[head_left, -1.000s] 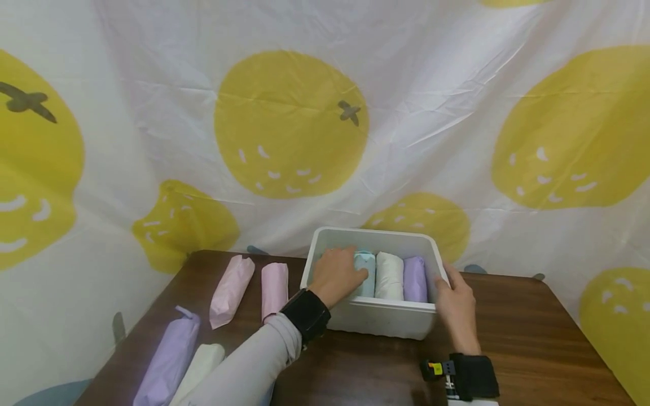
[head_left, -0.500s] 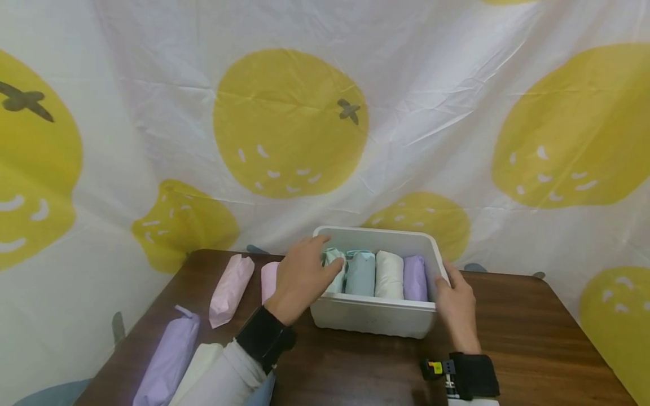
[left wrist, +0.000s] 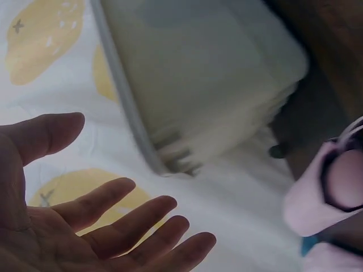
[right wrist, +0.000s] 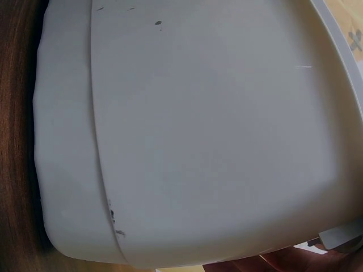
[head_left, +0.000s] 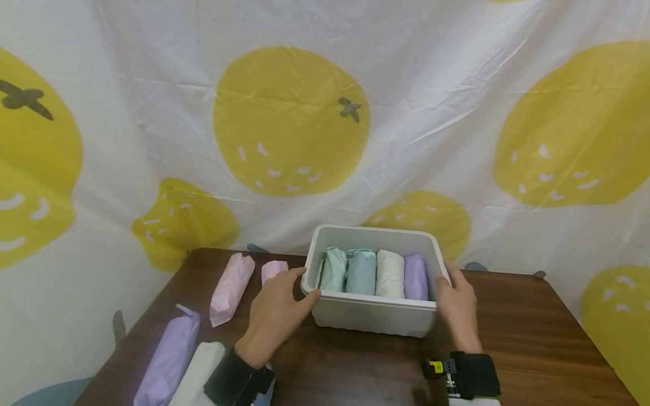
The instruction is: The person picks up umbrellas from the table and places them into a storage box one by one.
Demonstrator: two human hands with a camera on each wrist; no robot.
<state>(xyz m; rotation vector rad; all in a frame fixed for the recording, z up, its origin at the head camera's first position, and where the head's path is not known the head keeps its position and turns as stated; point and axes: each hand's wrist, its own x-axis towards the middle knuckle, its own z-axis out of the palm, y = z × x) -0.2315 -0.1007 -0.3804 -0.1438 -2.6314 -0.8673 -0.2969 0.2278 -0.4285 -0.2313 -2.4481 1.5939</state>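
Note:
A white plastic bin (head_left: 376, 318) stands on the table with several rolled fabric bundles inside. From left to right lie a mint bundle (head_left: 334, 270), a blue-grey bundle (head_left: 361, 273), a cream bundle (head_left: 390, 274) and a purple bundle (head_left: 416, 277). At the bin's left front corner is my left hand (head_left: 276, 310), thumb and fingers spread; the left wrist view shows a gap between this hand (left wrist: 113, 226) and the bin wall (left wrist: 198, 68). My right hand (head_left: 457, 307) grips the bin's right rim, thumb over the edge; in the right wrist view the bin wall (right wrist: 215, 124) hides most of it.
Left of the bin lie a pale pink bundle (head_left: 232, 290) and another pink bundle (head_left: 274, 269), partly behind my left hand. Nearer are a lilac bundle (head_left: 170, 355) and a white bundle (head_left: 200, 369). A lemon-print cloth (head_left: 406, 141) hangs behind the brown table (head_left: 528, 327).
My left hand has come out of the bin, moving left and toward me to its left rim, uncovering the mint bundle. The right hand keeps its hold on the rim.

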